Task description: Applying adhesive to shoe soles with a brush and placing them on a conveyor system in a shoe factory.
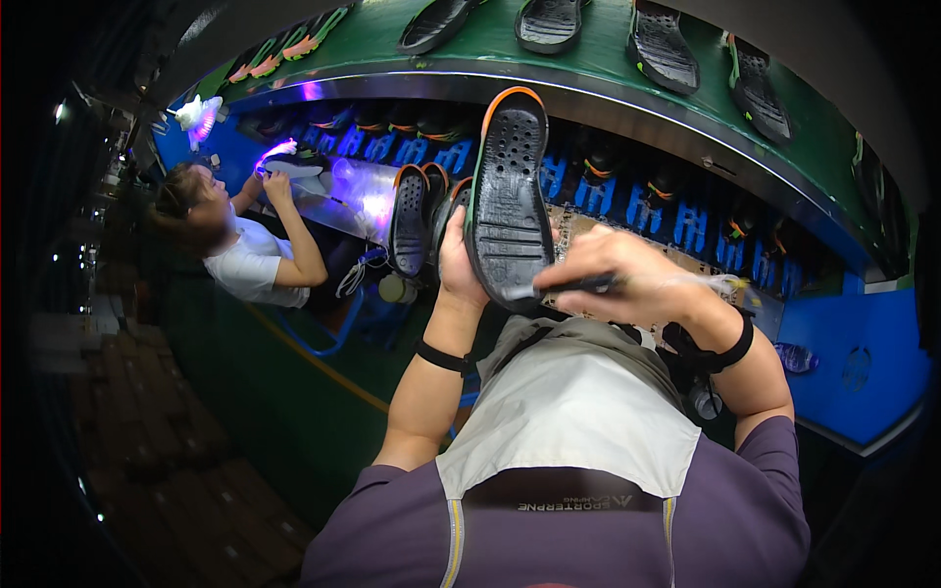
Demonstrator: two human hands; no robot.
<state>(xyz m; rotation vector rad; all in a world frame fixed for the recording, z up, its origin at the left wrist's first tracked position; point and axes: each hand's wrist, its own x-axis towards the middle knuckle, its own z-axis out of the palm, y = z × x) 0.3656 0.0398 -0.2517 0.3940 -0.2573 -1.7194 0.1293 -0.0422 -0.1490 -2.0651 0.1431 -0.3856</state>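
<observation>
The left hand (459, 263) gripped a black, orange-rimmed rubber shoe sole (508, 191), probably light and flexible, upright before the green conveyor's edge (608, 93), while right-hand fingers (598, 265) pinched a thin dark brush (564, 286) against its heel

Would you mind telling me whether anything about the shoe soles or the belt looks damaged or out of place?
Nothing stands out. The left hand holds a black sole upright, the right hand puts a thin brush to it, and other soles lie spaced along the green belt.
</observation>
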